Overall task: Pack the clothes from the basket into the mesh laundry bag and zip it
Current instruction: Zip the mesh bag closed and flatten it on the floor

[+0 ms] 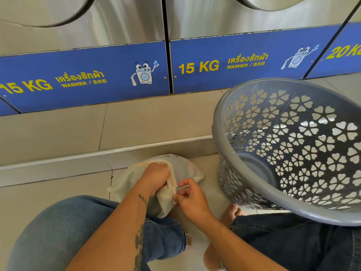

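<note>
Two hands [156,178] [192,195] on lumpy cream mesh bag [185,169], perforated grey basket [254,204] beside.

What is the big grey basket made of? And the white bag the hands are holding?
The basket looks like moulded plastic: smooth, slightly shiny grey, with neat flower-shaped holes punched through its walls. The bag looks like soft cream mesh fabric: tiny holes cover it, and it bunches and wrinkles where the left hand and right hand pinch it.

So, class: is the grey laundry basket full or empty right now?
Empty. The tilted basket shows only its bare grey floor and perforated walls; no clothes are visible inside.
</note>
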`<move>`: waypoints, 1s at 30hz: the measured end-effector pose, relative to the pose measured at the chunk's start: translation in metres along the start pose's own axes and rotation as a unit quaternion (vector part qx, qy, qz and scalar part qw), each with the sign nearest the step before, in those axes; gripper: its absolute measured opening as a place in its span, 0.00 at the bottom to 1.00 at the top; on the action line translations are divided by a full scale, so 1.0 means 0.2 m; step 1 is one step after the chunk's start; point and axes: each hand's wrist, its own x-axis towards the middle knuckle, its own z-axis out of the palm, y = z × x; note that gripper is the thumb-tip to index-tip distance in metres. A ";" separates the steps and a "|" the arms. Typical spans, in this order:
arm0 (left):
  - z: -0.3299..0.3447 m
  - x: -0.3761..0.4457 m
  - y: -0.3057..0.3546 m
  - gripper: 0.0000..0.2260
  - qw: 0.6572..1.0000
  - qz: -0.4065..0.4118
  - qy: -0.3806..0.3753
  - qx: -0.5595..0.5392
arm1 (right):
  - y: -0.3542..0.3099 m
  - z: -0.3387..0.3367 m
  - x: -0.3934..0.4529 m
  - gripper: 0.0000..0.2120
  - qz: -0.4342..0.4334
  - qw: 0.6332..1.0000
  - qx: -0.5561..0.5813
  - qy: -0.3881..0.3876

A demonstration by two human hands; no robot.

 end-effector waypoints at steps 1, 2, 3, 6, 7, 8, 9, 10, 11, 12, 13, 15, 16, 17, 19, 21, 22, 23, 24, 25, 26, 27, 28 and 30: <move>0.00 0.00 0.00 0.11 1.000 0.011 0.005 0.002 | 0.00 0.00 0.00 0.14 0.008 1.000 0.017 0.004; -0.01 0.01 0.00 0.11 1.000 0.025 0.014 0.007 | 0.00 0.00 0.01 0.14 0.014 1.000 0.028 0.002; -0.01 0.01 0.00 0.11 0.999 0.045 0.025 0.015 | 0.00 0.00 0.01 0.15 0.019 0.999 0.029 -0.008; -0.02 -0.01 -0.01 0.09 0.992 0.089 0.067 0.052 | -0.01 -0.01 0.02 0.15 0.037 0.998 0.013 -0.046; -0.02 -0.03 -0.01 0.09 0.990 0.099 0.081 0.059 | -0.02 -0.01 0.02 0.15 0.037 0.998 0.013 -0.058; -0.02 -0.03 0.00 0.08 0.988 0.113 0.091 0.059 | -0.04 -0.01 0.03 0.16 0.042 0.996 0.013 -0.075; -0.03 -0.04 0.01 0.07 0.986 0.134 0.094 0.045 | -0.06 -0.01 0.05 0.16 0.053 0.994 0.016 -0.096; -0.04 -0.05 0.04 0.06 0.983 0.156 0.093 0.020 | -0.08 -0.02 0.06 0.17 0.070 0.990 0.013 -0.119; -0.06 -0.07 0.07 0.06 0.979 0.180 0.090 -0.005 | -0.08 -0.03 0.08 0.17 0.086 0.987 0.006 -0.134; -0.08 -0.08 0.10 0.06 0.975 0.203 0.083 -0.021 | -0.07 -0.05 0.11 0.18 0.101 0.986 -0.008 -0.132; -0.10 -0.10 0.12 0.07 0.972 0.223 0.065 -0.027 | -0.06 -0.08 0.13 0.17 0.112 0.988 -0.016 -0.109; -0.15 -0.14 0.15 0.05 0.970 0.243 0.009 -0.021 | -0.03 -0.13 0.21 0.14 0.109 0.992 -0.066 -0.018; -0.18 -0.15 0.14 0.05 0.971 0.238 -0.014 -0.018 | -0.04 -0.15 0.25 0.13 0.104 0.989 -0.099 0.030; -0.22 -0.17 0.12 0.05 0.975 0.222 -0.026 -0.019 | -0.04 -0.17 0.30 0.11 0.098 0.984 -0.130 0.078; -0.30 -0.15 0.03 0.07 0.987 0.159 -0.008 -0.001 | -0.07 -0.18 0.39 0.09 0.084 0.970 -0.174 0.150; -0.35 -0.10 -0.09 0.06 0.992 0.083 0.066 0.070 | -0.08 -0.17 0.47 0.11 0.091 0.961 -0.203 0.165; -0.36 -0.07 -0.14 0.05 0.990 0.046 0.105 0.086 | -0.08 -0.16 0.51 0.14 0.107 0.959 -0.213 0.153; -0.36 -0.03 -0.18 0.06 0.989 0.003 0.132 0.073 | -0.07 -0.14 0.56 0.18 0.128 0.960 -0.212 0.134; -0.36 0.02 -0.22 0.13 0.988 -0.043 0.140 0.041 | -0.05 -0.12 0.61 0.22 0.151 0.962 -0.202 0.109; -0.37 0.06 -0.23 0.23 0.988 -0.083 0.132 0.004 | -0.03 -0.11 0.65 0.27 0.175 0.963 -0.189 0.081; -0.37 0.10 -0.25 0.33 0.987 -0.110 0.113 -0.026 | -0.01 -0.10 0.68 0.31 0.205 0.961 -0.175 0.056; -0.37 0.15 -0.24 0.41 0.986 -0.133 0.087 -0.045 | 0.02 -0.09 0.70 0.36 0.236 0.957 -0.166 0.038; -0.36 0.18 -0.24 0.46 0.984 -0.157 0.060 -0.062 | 0.05 -0.09 0.71 0.39 0.269 0.950 -0.159 0.023; -0.30 0.21 -0.24 0.49 0.978 -0.193 0.021 -0.072 | 0.16 -0.11 0.73 0.46 0.306 0.943 -0.130 -0.013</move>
